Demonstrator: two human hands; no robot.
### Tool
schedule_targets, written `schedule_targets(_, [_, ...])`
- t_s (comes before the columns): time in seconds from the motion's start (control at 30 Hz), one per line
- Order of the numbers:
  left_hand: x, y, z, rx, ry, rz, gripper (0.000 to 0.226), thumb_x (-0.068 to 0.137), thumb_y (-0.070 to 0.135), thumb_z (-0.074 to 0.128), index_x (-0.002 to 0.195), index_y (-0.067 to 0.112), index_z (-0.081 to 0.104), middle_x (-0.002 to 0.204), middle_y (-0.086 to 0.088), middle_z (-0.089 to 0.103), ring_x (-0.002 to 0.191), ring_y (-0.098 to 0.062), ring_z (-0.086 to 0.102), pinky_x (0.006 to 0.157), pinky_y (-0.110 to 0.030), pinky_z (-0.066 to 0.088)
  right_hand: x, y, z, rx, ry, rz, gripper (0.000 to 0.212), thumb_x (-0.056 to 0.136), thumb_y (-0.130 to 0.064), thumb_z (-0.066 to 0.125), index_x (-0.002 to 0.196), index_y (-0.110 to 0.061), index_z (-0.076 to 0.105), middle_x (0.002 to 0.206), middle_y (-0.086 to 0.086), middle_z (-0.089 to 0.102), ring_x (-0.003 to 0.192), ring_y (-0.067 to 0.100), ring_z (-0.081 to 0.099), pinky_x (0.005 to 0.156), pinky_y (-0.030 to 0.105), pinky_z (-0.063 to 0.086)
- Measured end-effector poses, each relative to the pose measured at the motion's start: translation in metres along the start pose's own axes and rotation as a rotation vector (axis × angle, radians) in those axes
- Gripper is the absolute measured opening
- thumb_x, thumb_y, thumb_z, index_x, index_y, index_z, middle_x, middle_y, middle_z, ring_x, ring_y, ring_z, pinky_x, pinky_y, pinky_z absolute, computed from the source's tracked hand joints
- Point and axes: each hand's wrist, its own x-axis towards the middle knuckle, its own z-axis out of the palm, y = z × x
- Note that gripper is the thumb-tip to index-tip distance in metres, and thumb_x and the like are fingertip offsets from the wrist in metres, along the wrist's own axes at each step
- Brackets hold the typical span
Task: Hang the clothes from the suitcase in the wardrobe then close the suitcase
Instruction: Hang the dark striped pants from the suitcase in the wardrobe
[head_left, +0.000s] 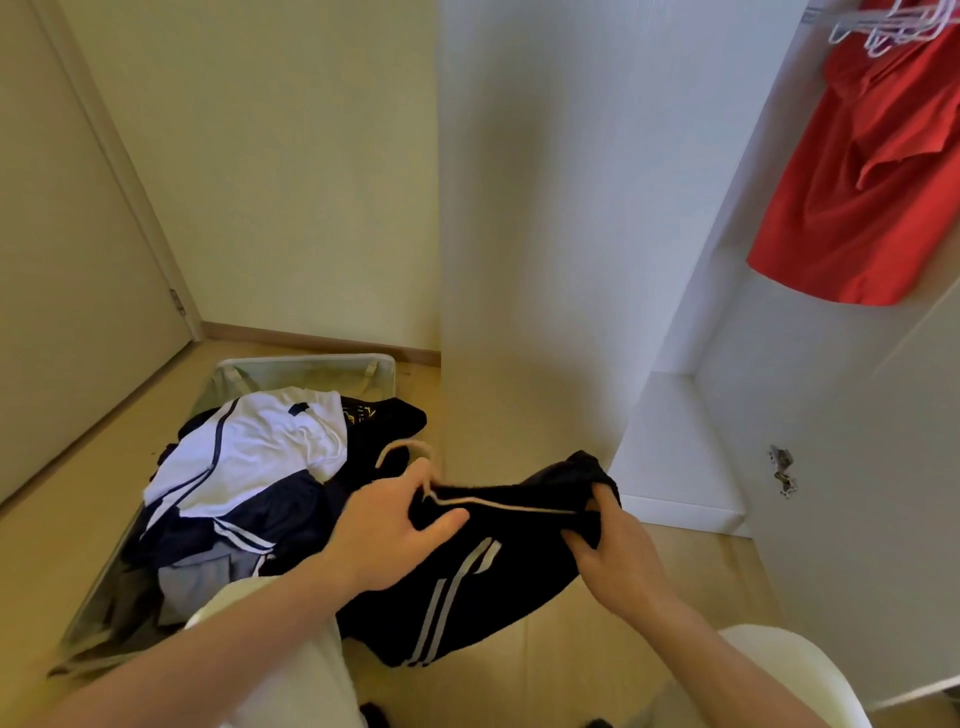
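Shorts (467, 582), black with grey side stripes, hang above the floor between both hands on a pale hanger (498, 501); left hand (387, 535) pinches hanger and waistband, right hand (610, 551) grips the bunched waistband end. Open suitcase (306, 364) on the wooden floor (561, 660) holds a white top (260, 447) and dark clothes piled up. Red garment (862, 182) hangs in the white wardrobe (831, 441) at right, beside spare white hangers (883, 26).
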Motion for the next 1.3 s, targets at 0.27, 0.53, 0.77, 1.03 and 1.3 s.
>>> schedule_targets(0.27, [0.013, -0.011, 0.0, 0.156, 0.149, 0.157, 0.043, 0.099, 0.059, 0.047, 0.071, 0.027, 0.057, 0.059, 0.012, 0.051, 0.057, -0.004, 0.053, 0.053, -0.022, 0.044, 0.003, 0.009, -0.015, -0.224, -0.095, 0.005, 0.055, 0.091, -0.037, 0.063, 0.14, -0.042, 0.038, 0.1, -0.017, 0.067, 0.08, 0.008, 0.059, 0.057, 0.017, 0.042])
schedule_targets(0.53, [0.018, -0.011, 0.002, 0.282, 0.154, 0.264, 0.042, 0.099, 0.049, 0.05, 0.062, 0.028, 0.048, 0.051, 0.015, 0.043, 0.047, -0.006, 0.046, 0.045, -0.017, 0.034, 0.001, 0.024, -0.013, -0.291, -0.177, 0.23, 0.074, 0.08, -0.048, 0.064, 0.146, -0.042, 0.031, 0.096, -0.016, 0.059, 0.083, 0.014, 0.059, 0.06, 0.026, 0.046])
schedule_targets(0.77, [0.009, -0.011, 0.015, 0.153, -0.254, 0.116, 0.046, 0.099, 0.055, 0.047, 0.061, 0.028, 0.044, 0.062, 0.009, 0.051, 0.06, -0.01, 0.049, 0.069, -0.033, 0.051, 0.019, 0.026, -0.021, -0.11, -0.209, 0.36, 0.081, 0.072, -0.039, 0.076, 0.145, -0.03, 0.041, 0.121, -0.009, 0.063, 0.101, 0.015, 0.061, 0.084, 0.034, 0.056])
schedule_targets(1.03, [0.011, -0.022, -0.002, 0.25, 0.003, 0.067, 0.036, 0.095, 0.055, 0.048, 0.063, 0.039, 0.046, 0.047, 0.015, 0.042, 0.049, -0.001, 0.041, 0.049, -0.016, 0.025, 0.009, 0.004, -0.017, -0.272, -0.057, 0.045, 0.062, 0.081, -0.022, 0.061, 0.136, -0.035, 0.038, 0.087, -0.014, 0.066, 0.07, 0.007, 0.062, 0.05, 0.021, 0.043])
schedule_targets(1.3, [0.006, -0.021, -0.006, 0.215, -0.016, 0.05, 0.046, 0.096, 0.057, 0.048, 0.055, 0.036, 0.041, 0.05, 0.012, 0.045, 0.051, -0.003, 0.043, 0.053, -0.019, 0.025, 0.016, 0.02, -0.035, -0.521, -0.241, 0.185, 0.082, 0.074, -0.057, 0.066, 0.146, -0.041, 0.029, 0.11, -0.008, 0.065, 0.092, 0.019, 0.064, 0.073, 0.033, 0.056])
